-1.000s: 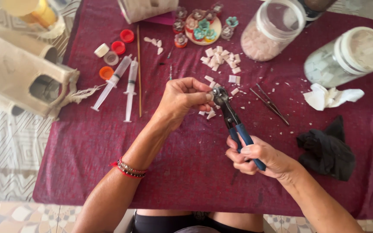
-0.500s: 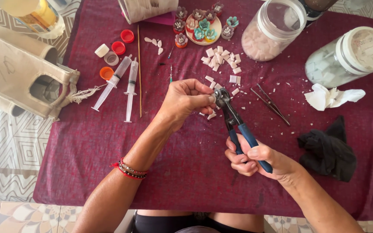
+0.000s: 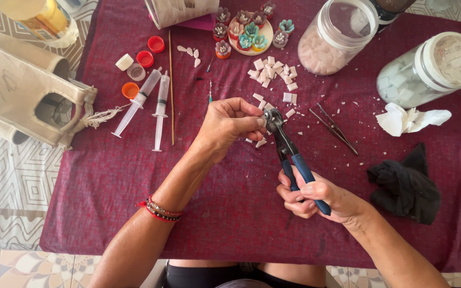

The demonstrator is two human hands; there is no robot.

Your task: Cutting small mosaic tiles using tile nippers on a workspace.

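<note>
Your right hand (image 3: 316, 197) squeezes the blue-handled metal nippers (image 3: 289, 152); your left hand (image 3: 228, 125) pinches a tile chip, hidden by fingertips, at their head. Beyond them, two clear plastic jars (image 3: 337, 37) hold pale tile pieces.

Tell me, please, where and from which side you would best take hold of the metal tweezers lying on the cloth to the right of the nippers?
Probably at the joined lower-right end of the tweezers, coming from above with fingers on their long sides. They lie flat on the maroon cloth, running diagonally, tips towards the upper left near the white tile chips. The right side is free of clutter; the crumpled tissue lies apart.
</note>
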